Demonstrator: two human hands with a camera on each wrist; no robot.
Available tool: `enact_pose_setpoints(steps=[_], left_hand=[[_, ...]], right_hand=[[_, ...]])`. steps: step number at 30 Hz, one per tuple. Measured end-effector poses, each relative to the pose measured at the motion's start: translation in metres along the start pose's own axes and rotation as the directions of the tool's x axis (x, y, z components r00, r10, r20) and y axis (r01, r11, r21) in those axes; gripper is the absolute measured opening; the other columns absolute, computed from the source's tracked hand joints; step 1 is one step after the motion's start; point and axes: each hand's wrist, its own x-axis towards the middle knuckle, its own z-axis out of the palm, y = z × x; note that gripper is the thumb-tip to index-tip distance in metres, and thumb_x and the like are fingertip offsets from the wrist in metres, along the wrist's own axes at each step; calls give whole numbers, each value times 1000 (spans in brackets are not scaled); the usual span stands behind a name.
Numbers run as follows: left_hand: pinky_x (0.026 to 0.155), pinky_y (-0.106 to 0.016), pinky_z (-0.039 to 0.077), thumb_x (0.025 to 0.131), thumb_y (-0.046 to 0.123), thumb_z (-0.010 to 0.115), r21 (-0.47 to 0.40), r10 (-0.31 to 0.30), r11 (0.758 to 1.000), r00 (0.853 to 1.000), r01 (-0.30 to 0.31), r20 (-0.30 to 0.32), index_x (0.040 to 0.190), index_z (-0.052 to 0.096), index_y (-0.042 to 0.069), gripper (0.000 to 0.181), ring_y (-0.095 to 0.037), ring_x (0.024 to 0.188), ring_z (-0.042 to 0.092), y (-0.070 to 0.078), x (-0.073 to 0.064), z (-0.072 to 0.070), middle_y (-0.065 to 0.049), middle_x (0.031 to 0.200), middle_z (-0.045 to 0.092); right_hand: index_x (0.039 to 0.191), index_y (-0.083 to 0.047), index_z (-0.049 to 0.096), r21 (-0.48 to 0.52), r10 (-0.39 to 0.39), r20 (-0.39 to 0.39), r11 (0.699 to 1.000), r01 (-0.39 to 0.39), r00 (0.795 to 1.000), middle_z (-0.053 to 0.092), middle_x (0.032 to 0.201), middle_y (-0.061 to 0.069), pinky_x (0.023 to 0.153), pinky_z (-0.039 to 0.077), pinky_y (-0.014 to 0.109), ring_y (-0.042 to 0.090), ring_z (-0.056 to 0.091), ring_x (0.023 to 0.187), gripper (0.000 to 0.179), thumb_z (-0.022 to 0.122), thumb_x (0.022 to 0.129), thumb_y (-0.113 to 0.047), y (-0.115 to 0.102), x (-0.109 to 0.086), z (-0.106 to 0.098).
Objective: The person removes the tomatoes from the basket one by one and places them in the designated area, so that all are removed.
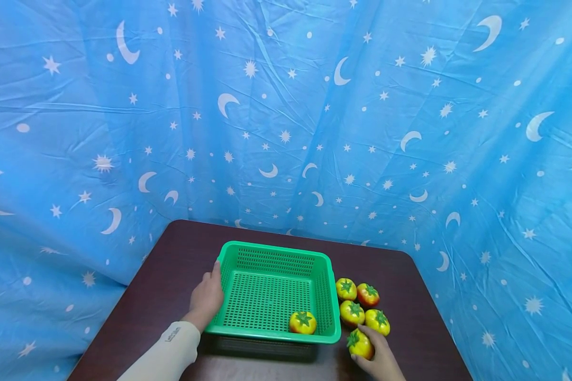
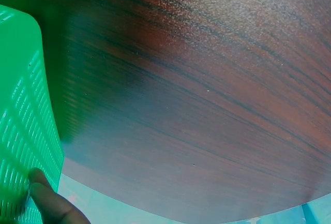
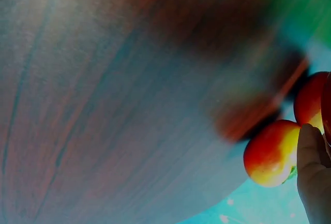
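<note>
My left hand [image 1: 207,297] grips the left rim of a green plastic basket [image 1: 266,338], thumb up at the edge. In the left wrist view its fingers [image 2: 49,203] press against the basket's slotted outer wall [image 2: 26,94]. One yellow tomato [image 1: 302,322] with a green calyx lies inside, in the front right corner. To the right of the basket, my right hand [image 1: 382,355] holds another yellow tomato [image 1: 360,345] between thumb and fingers. Just beyond it several yellow-red tomatoes [image 1: 352,313] sit clustered on the table; two, including this red-yellow tomato [image 3: 271,153], show beside my hand [image 3: 313,175] in the right wrist view.
The dark brown wooden table [image 1: 171,270] has rounded far corners. A blue curtain [image 1: 286,159] with white moons and stars hangs behind the table and along both sides. The basket's front edge throws a shadow on the tabletop.
</note>
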Motion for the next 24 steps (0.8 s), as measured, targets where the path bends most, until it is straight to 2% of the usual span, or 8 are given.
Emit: enact_pose_setpoints(steps=[7, 19, 24], left_hand=[[75, -50, 54, 101, 1, 45, 3, 5, 1000, 1000, -5, 0, 158, 21, 0, 62, -27, 75, 58, 0, 0, 0, -28, 122, 57], [72, -48, 53, 103, 2, 43, 6, 1, 1000, 1000, -1, 4, 159, 20, 1, 61, -25, 72, 56, 1, -1, -1, -27, 120, 57], [74, -49, 53, 102, 1, 43, 15, 4, 1000, 1000, -4, -1, 158, 21, 0, 60, -28, 75, 59, 0, 0, 0, -28, 121, 57]], right_hand=[[136, -7, 58, 5, -11, 30, 1000, 11, 999, 61, 132, 18, 83, 53, 46, 29, 60, 108, 70, 87, 75, -26, 7, 2, 4], [136, -4, 56, 33, 47, 98, 998, -50, 994, 57, 132, 24, 82, 54, 49, 34, 59, 108, 73, 87, 75, -29, 9, 5, 11], [134, -3, 56, 44, 14, 92, 999, -18, 996, 57, 132, 24, 82, 53, 48, 34, 59, 109, 71, 87, 75, -26, 13, 5, 13]])
